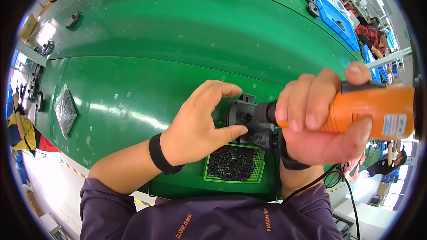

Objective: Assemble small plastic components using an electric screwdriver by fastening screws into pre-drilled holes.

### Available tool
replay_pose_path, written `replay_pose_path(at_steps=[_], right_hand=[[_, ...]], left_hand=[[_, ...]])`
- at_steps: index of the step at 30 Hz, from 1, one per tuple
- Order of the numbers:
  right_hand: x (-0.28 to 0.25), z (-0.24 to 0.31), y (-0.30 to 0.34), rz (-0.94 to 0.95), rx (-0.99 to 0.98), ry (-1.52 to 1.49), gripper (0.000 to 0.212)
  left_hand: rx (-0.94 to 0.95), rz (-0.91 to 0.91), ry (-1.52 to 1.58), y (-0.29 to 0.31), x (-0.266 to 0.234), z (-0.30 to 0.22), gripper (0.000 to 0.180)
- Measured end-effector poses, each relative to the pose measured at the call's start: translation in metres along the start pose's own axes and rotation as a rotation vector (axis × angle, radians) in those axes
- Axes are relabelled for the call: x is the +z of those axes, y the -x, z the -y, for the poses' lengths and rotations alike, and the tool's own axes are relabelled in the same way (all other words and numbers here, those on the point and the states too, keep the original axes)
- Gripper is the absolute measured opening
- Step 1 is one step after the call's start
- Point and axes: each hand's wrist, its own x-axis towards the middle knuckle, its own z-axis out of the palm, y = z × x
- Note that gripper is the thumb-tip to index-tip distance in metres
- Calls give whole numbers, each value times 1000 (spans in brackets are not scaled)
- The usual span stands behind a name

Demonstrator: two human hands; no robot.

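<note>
My right hand (318,124) grips an orange electric screwdriver (369,111) with a black nose, held level and pointing left. Its tip meets a dark grey plastic part (243,118) standing on the green belt. My left hand (202,122) holds that part from the left, thumb against its lower side and fingers curled over its top. Just below the part lies a green tray (209,175) filled with several small black screws.
A wide green conveyor belt (178,40) stretches ahead. On it lie a crumpled clear bag (66,110) at the left and black parts (73,19) farther off. Blue bins (338,18) stand at the right, where other people sit. A black cable (342,182) hangs below the screwdriver.
</note>
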Motion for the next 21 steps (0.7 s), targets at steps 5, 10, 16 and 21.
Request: replay_pose_path(at_steps=[5,10,16,21], right_hand=[[-7,-20,-7,-111,31,57,54],[-9,-32,-7,-106,111,145,52],[-3,-37,-7,-135,132,117,50],[2,-42,-6,-208,149,-11,46]], left_hand=[[-171,89,202,9,15,28,54],[-401,206,406,7,17,35,48],[-460,225,436,4,14,24,44],[-425,215,433,4,16,27,44]])
